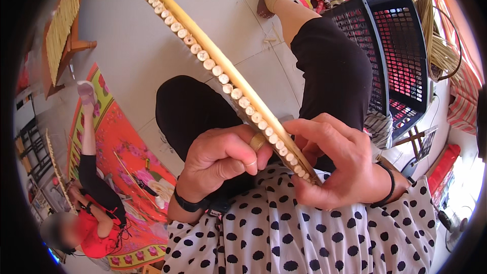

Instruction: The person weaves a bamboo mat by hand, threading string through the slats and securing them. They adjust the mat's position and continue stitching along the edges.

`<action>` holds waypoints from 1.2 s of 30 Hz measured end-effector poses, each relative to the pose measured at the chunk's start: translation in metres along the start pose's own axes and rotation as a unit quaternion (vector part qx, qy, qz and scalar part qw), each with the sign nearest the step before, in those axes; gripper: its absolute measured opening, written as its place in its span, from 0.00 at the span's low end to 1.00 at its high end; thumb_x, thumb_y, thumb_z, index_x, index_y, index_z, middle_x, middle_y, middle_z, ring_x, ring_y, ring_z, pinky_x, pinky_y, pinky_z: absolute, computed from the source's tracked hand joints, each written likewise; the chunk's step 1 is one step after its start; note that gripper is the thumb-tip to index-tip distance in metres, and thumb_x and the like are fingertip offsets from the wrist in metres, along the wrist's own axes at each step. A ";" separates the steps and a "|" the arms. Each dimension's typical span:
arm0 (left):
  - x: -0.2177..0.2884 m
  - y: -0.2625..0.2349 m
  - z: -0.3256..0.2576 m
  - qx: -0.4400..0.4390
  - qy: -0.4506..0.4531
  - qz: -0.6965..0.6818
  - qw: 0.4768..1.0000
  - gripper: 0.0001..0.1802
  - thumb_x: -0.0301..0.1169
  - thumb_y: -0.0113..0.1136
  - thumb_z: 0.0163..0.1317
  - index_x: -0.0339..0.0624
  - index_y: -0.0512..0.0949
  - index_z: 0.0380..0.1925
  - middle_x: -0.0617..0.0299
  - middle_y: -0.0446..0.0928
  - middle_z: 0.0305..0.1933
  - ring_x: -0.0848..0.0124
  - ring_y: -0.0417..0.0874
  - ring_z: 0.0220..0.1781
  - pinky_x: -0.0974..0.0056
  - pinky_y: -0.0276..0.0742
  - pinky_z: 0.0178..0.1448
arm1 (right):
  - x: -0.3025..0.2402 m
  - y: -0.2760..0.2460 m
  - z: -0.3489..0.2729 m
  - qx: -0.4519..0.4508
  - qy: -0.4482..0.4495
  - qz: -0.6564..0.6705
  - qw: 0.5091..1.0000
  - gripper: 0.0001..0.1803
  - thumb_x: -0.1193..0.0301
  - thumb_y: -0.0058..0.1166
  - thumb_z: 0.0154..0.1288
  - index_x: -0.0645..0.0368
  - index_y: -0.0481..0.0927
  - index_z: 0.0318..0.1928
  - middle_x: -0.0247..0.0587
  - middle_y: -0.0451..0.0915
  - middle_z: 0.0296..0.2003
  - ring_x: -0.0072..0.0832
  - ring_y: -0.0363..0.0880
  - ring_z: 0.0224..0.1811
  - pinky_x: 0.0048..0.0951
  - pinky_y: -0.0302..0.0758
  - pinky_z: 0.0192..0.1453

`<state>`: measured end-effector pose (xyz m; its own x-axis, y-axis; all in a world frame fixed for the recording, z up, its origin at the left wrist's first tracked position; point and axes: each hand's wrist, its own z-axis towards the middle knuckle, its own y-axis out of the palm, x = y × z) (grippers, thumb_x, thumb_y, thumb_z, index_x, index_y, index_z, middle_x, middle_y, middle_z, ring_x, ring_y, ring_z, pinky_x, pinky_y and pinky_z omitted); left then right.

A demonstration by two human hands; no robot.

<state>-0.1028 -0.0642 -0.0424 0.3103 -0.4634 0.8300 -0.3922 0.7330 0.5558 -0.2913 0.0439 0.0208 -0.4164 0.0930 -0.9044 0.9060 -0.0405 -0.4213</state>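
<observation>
A long mat of pale yellow stalks (219, 57), seen along its edge, runs from the top left down to my lap. Round cut stalk ends line its near side. At the lower end, my right hand (337, 160) grips it between thumb and fingers. Close beside its left side, my left hand (220, 157) is closed with thumb and index pinched together. A brass-coloured band (257, 141) sits on one of its fingers. Anything in that pinch is too small to make out.
A dark plastic crate (369, 45) stands at right, with bundled stalks (431, 25) behind it. At left, another person (99, 223) sits on a red floral cloth (124, 137), holding a similar strip. A wooden stand (68, 45) carries a stalk mat at upper left.
</observation>
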 end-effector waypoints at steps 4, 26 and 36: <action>0.006 -0.008 0.003 -0.033 -0.004 0.058 0.998 0.06 0.29 0.58 0.65 0.39 0.76 0.30 0.60 0.76 0.28 0.67 0.79 0.31 0.66 0.73 0.38 | -0.002 0.005 -0.001 0.023 0.027 0.011 0.999 0.25 0.76 0.60 0.41 0.70 0.75 0.46 0.41 0.78 0.31 0.20 0.76 0.19 0.21 0.74 0.24; 0.022 0.021 -0.030 0.155 0.157 0.451 0.865 0.13 0.16 0.62 0.53 0.38 0.78 0.40 0.59 0.71 0.31 0.63 0.78 0.28 0.63 0.76 0.31 | -0.012 0.021 -0.014 0.123 0.161 0.085 0.976 0.17 0.78 0.63 0.53 0.70 0.81 0.44 0.34 0.79 0.35 0.14 0.77 0.32 0.16 0.76 0.41; -0.002 0.024 -0.014 0.195 0.213 0.470 0.834 0.08 0.17 0.65 0.50 0.38 0.76 0.29 0.60 0.69 0.25 0.65 0.74 0.21 0.65 0.70 0.24 | -0.007 0.021 -0.018 0.134 0.158 0.101 0.973 0.15 0.80 0.62 0.53 0.70 0.81 0.43 0.33 0.78 0.36 0.13 0.74 0.35 0.15 0.73 0.42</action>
<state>-0.1009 -0.0386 -0.0310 -0.0457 0.5054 0.8616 -0.8615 0.4167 -0.2902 -0.2680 0.0607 0.0199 -0.1501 0.3551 -0.9227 0.8974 -0.3427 -0.2779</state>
